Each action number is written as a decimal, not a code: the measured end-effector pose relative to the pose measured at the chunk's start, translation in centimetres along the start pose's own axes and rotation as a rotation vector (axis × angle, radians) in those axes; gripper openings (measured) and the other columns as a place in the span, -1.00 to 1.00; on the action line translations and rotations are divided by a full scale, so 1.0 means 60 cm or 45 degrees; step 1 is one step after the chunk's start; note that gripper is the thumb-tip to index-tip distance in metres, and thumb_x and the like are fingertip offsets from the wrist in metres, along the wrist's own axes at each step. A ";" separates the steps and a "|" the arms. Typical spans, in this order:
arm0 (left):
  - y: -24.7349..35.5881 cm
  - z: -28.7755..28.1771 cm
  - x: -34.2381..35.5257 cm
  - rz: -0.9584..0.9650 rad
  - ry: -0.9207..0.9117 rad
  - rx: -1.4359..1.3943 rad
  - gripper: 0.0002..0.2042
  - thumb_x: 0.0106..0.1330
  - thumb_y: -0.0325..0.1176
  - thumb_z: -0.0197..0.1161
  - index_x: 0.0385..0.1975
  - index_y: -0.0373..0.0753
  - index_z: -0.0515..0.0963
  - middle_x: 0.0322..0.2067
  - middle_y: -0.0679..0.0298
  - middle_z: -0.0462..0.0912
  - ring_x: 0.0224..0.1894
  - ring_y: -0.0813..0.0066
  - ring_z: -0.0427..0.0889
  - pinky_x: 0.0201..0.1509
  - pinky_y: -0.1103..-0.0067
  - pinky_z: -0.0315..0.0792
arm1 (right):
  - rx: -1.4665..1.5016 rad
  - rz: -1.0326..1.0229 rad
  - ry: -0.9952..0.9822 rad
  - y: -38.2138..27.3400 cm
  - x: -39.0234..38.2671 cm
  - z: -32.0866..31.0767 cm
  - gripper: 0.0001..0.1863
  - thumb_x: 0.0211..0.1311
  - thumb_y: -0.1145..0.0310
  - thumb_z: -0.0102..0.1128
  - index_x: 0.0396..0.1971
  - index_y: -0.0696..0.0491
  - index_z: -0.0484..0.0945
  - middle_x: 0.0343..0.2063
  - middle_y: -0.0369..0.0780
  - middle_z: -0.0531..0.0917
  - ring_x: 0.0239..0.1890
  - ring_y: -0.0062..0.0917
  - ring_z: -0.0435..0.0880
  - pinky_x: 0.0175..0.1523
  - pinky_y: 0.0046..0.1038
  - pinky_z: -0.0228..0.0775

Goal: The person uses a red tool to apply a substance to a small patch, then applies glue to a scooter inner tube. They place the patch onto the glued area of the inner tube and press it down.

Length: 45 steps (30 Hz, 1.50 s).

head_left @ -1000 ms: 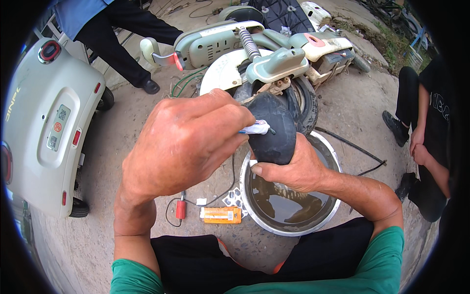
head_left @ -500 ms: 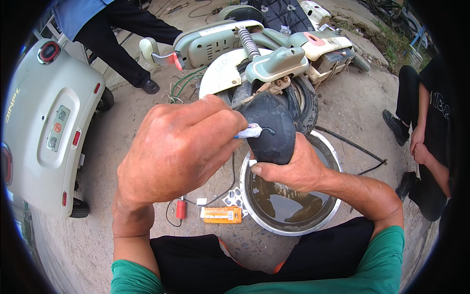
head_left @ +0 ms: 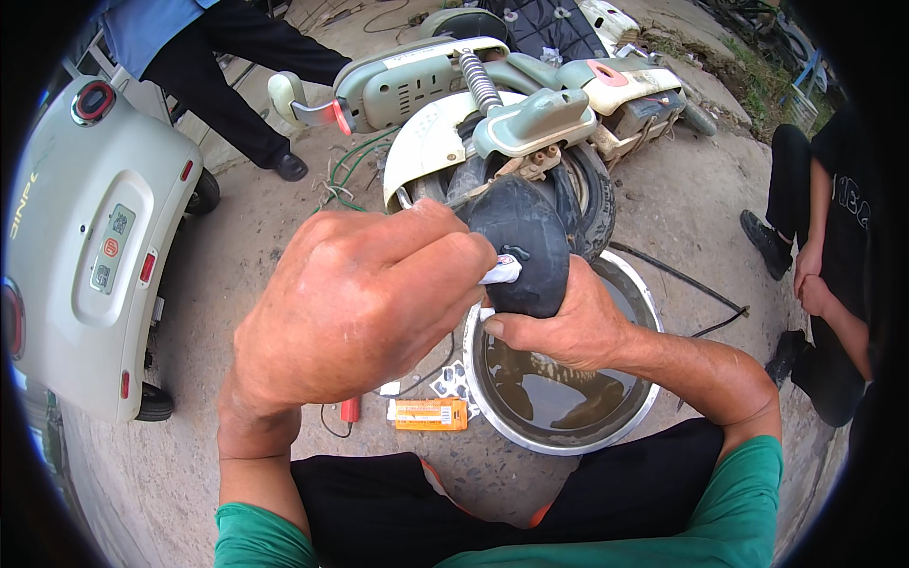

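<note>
Downward and slightly rightward since the earlier frame, our left hand [head_left: 365, 303] has brought the small white squeeze tube [head_left: 504, 271], pinched between closed fingers, to just below the dark, glossy smear [head_left: 514, 252] on the bulging black rubber inner tube [head_left: 530, 222]. Our right hand [head_left: 592, 322] curls firmly around the inner tube's lower right side, holding it up near the round silver metal basin [head_left: 606, 438] of murky water. We might drag or blot the smear if the squeeze tube dips, or lose position if the curved rubber twists in our grasp.
</note>
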<state>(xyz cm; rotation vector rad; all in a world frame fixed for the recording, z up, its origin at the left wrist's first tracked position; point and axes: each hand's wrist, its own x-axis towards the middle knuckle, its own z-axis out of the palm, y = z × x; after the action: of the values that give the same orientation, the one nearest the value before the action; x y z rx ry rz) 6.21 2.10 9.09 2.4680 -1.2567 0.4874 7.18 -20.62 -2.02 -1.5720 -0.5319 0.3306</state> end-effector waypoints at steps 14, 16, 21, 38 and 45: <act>0.004 -0.003 0.012 -0.032 0.119 0.030 -0.74 0.02 -0.56 0.53 -0.25 -0.28 0.71 -0.38 0.15 0.74 -0.36 0.18 0.76 -0.34 0.43 0.63 | -0.055 0.043 -0.043 -0.009 0.000 0.000 -0.65 0.15 0.28 0.46 -0.15 0.15 0.60 -0.34 -0.28 0.63 -0.29 -0.58 0.63 -0.14 -0.38 0.53; 0.001 -0.002 0.011 -0.045 0.092 0.033 -0.74 0.02 -0.57 0.52 -0.25 -0.28 0.71 -0.39 0.15 0.74 -0.36 0.18 0.76 -0.34 0.42 0.63 | -0.085 0.024 -0.033 -0.007 -0.001 0.001 -0.65 0.15 0.28 0.45 -0.16 0.15 0.59 -0.36 -0.28 0.62 -0.31 -0.58 0.63 -0.15 -0.39 0.53; -0.001 -0.006 0.009 -0.075 0.054 0.031 -0.75 0.03 -0.58 0.51 -0.25 -0.28 0.71 -0.38 0.13 0.73 -0.36 0.16 0.76 -0.32 0.41 0.64 | -0.117 0.062 -0.068 -0.010 -0.002 0.002 -0.65 0.15 0.26 0.43 -0.19 0.17 0.57 -0.41 -0.27 0.61 -0.36 -0.57 0.63 -0.21 -0.39 0.53; -0.009 -0.011 -0.010 -0.124 -0.023 0.029 -0.74 0.03 -0.59 0.51 -0.24 -0.29 0.71 -0.40 0.13 0.71 -0.40 0.14 0.72 -0.36 0.40 0.58 | -0.093 0.050 -0.033 0.002 -0.008 -0.002 -0.68 0.14 0.30 0.46 -0.21 0.17 0.61 -0.40 -0.31 0.64 -0.38 -0.64 0.61 -0.24 -0.45 0.52; -0.033 -0.003 -0.023 -0.143 0.058 -0.644 -0.74 0.10 -0.51 0.53 -0.19 -0.36 0.73 -0.41 0.18 0.73 -0.45 0.42 0.70 -0.41 0.52 0.53 | 0.031 -0.030 0.098 0.003 -0.001 -0.008 -0.67 0.17 0.37 0.49 -0.10 0.16 0.67 -0.28 -0.32 0.72 -0.27 -0.67 0.64 -0.11 -0.49 0.54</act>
<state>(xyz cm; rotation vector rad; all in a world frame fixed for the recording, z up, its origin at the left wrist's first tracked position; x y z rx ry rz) 7.06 4.24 8.37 2.0702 -1.0578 0.1656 7.40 -21.08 -2.15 -1.5472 -0.4843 0.2566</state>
